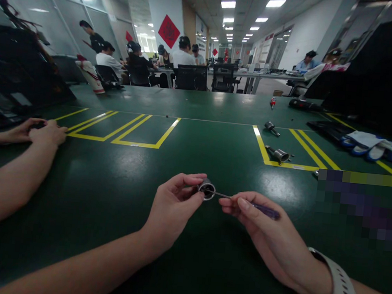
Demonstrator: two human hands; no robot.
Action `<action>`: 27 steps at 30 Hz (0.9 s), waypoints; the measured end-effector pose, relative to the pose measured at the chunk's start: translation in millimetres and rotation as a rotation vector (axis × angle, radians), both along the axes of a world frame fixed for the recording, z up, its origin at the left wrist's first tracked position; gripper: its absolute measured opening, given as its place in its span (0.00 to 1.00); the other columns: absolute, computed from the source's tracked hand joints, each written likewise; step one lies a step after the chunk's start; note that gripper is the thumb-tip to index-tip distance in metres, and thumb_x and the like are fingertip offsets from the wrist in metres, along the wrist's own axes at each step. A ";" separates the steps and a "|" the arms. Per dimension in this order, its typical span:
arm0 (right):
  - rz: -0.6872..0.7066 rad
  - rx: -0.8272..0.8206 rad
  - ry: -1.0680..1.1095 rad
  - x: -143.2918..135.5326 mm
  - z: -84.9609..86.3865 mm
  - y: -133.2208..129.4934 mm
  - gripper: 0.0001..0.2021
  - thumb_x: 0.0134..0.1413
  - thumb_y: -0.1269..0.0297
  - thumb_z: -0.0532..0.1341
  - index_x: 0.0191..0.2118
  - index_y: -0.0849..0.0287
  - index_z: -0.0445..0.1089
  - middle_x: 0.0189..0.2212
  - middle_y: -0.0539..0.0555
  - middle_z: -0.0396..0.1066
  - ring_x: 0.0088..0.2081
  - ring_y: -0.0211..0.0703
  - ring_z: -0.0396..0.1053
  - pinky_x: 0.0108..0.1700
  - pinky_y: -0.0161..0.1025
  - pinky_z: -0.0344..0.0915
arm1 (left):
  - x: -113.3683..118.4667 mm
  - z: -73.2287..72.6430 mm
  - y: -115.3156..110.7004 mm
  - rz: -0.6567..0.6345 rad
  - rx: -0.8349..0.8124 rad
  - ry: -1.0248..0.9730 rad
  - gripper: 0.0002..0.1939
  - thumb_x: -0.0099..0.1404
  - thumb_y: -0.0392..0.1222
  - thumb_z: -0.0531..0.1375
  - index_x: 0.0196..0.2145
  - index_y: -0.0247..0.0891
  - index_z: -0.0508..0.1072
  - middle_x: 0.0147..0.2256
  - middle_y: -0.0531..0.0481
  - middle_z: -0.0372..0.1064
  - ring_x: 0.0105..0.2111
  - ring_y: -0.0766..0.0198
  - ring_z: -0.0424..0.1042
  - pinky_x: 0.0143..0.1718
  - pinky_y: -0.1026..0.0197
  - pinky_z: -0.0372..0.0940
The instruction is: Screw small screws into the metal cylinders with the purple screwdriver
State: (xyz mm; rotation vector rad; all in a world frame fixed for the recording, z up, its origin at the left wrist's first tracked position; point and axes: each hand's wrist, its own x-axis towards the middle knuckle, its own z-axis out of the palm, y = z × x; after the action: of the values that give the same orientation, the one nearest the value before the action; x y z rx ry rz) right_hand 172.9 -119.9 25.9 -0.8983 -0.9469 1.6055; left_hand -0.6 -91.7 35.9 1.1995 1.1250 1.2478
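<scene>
Between the thumb and fingers of my left hand (175,205) is a short, hollow metal cylinder (212,185), its open end turned toward the right. My right hand (260,229) grips a thin screwdriver (265,211) with a dark purple handle. The screwdriver's slim shaft points left, and its tip reaches into the cylinder's mouth, where the exact contact is hidden. Both hands are just above the green table (104,230).
Right of centre lie a metal socket-like part (280,155) and a smaller metal part (270,126). White-and-blue gloves (373,144) and a red-tipped tool (273,102) are farther off. At left, a co-worker's hands (46,132) hold a dark item. Yellow tape (135,144) marks the table.
</scene>
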 end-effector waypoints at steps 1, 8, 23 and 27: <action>0.007 -0.004 0.024 0.1 0.6 0.2 0.07 0.52 0.61 0.62 0.36 0.57 0.72 0.38 0.55 0.75 0.43 0.43 0.71 0.52 0.46 0.64 | 0.1 0.0 0.0 0.001 -0.004 -0.003 0.08 0.51 0.30 0.64 0.31 0.33 0.72 0.43 0.46 0.73 0.37 0.63 0.75 0.41 0.61 0.71; -0.013 0.119 -0.153 4.2 -3.7 -3.0 0.07 0.52 0.61 0.62 0.36 0.56 0.73 0.37 0.53 0.75 0.42 0.43 0.71 0.49 0.44 0.65 | -0.9 1.2 -0.1 0.009 -0.002 -0.021 0.07 0.51 0.29 0.63 0.30 0.33 0.72 0.42 0.46 0.73 0.37 0.63 0.75 0.40 0.60 0.71; -0.066 0.292 -0.564 0.5 3.2 -10.6 0.10 0.54 0.57 0.59 0.38 0.52 0.72 0.36 0.51 0.74 0.41 0.44 0.71 0.40 0.40 0.70 | -2.3 -1.9 1.5 -0.019 0.026 0.020 0.07 0.51 0.30 0.63 0.30 0.34 0.72 0.43 0.46 0.72 0.38 0.63 0.74 0.43 0.61 0.70; -0.048 0.301 -0.572 0.1 1.7 -10.0 0.10 0.54 0.58 0.59 0.40 0.53 0.72 0.36 0.51 0.74 0.41 0.44 0.71 0.40 0.40 0.70 | -2.5 -2.4 1.8 -0.030 0.028 0.046 0.06 0.51 0.31 0.63 0.30 0.34 0.72 0.44 0.45 0.72 0.39 0.62 0.74 0.44 0.59 0.69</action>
State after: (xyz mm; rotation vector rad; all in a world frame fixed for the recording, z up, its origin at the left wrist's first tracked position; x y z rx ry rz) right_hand 173.1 -129.9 27.5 -1.1768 -1.5031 1.1335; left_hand -3.0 -89.9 33.5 1.2676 1.1222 1.2224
